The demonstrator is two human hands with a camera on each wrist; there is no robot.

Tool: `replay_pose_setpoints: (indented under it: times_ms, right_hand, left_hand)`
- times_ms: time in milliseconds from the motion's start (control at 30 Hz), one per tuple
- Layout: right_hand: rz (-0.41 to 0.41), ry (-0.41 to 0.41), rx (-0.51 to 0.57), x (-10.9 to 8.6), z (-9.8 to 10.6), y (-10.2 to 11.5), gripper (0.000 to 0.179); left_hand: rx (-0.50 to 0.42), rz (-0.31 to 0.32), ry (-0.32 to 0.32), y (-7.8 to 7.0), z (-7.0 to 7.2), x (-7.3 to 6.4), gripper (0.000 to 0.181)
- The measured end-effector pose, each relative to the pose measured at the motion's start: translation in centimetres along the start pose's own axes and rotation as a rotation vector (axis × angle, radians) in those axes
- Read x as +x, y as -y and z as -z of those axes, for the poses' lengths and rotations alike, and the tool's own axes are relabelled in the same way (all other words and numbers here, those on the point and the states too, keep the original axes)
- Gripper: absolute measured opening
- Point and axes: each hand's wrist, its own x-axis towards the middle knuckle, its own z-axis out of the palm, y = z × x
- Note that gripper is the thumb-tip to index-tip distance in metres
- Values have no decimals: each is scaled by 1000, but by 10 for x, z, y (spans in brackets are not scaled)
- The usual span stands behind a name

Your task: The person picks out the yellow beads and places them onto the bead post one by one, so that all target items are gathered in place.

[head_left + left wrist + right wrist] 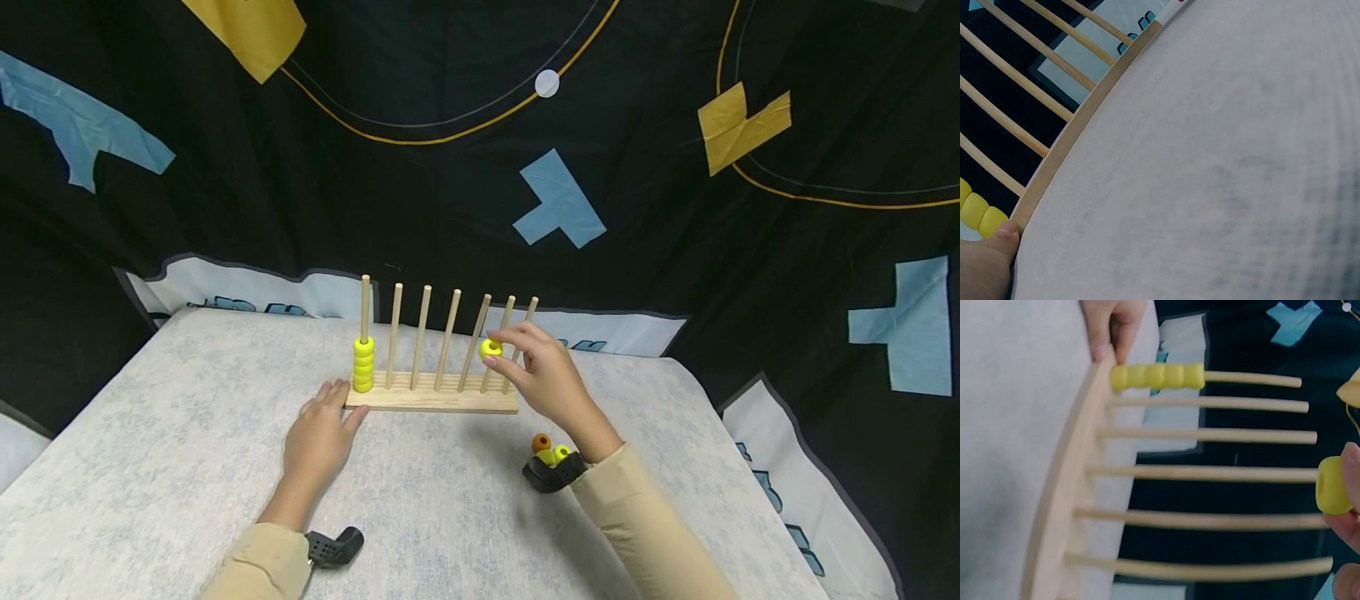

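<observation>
A wooden peg rack (438,402) stands upright on the table, with a row of several dowels. Yellow beads (363,367) are stacked on its leftmost peg. My left hand (318,433) grips the rack's left end, thumb at the front edge and fingers round the far side. Between the thumb and fingertips of my right hand (547,379) is a yellow bead (1330,490), its hole visible. In the head view the bead appears in front of the right-hand pegs, off any peg. The right wrist view shows it close to the peg tips.
Below my right wrist lie an orange bead (541,442) and yellow beads (562,453), partly hidden by the black wrist strap (553,475). A pale cloth-patterned table (187,467) carries everything. Behind it hangs a black curtain (420,208) with blue and yellow patches.
</observation>
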Motion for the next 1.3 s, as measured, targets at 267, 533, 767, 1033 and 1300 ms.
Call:
replay_pose_setpoints:
  times_ms: [267, 533, 767, 1033, 1300]
  right_hand:
    - [57, -24, -5, 39, -8, 24, 36]
    - [39, -30, 41, 69, -19, 44, 37]
    - [31, -10, 39, 92, -30, 61, 39]
    - [-22, 39, 34, 114, -43, 81, 43]
    - [-92, 45, -31, 126, -59, 92, 42]
  left_hand:
    - [-10, -9, -3, 1, -1, 1, 62]
    - [-10, -7, 0, 1, 0, 1, 62]
    - [-16, 0, -9, 1, -1, 0, 61]
    - [-16, 17, -3, 1, -1, -1, 61]
    - [-2, 23, 16, 0, 1, -1, 61]
